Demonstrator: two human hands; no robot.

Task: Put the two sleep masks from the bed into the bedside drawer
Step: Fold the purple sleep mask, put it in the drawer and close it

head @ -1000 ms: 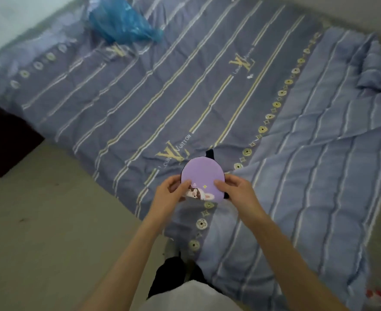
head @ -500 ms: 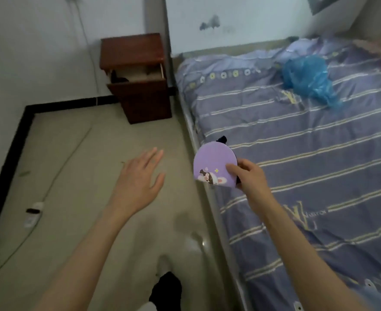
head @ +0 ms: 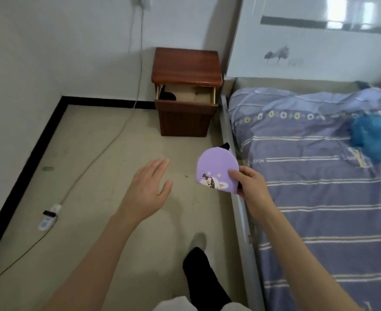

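My right hand [head: 249,186] grips a folded purple sleep mask [head: 216,168] with a cartoon rabbit print, held above the floor beside the bed edge. A bit of black strap [head: 226,145] sticks out at its top. My left hand [head: 149,189] hovers over the floor with fingers spread and nothing in it. Ahead stands the brown bedside cabinet [head: 186,66] with its top drawer [head: 185,104] pulled out. A dark item [head: 168,96] lies in the drawer's left part; I cannot tell what it is.
The bed [head: 319,176] with a striped blue-grey cover fills the right side, and a blue plastic bag [head: 375,136] lies on it. A white power strip [head: 48,217] and its cable [head: 109,142] run across the floor at left. My leg [head: 200,272] is below.
My view has turned from the bed toward the cabinet, which now looks nearer. My left hand let go of the mask, and only my right hand carries it.
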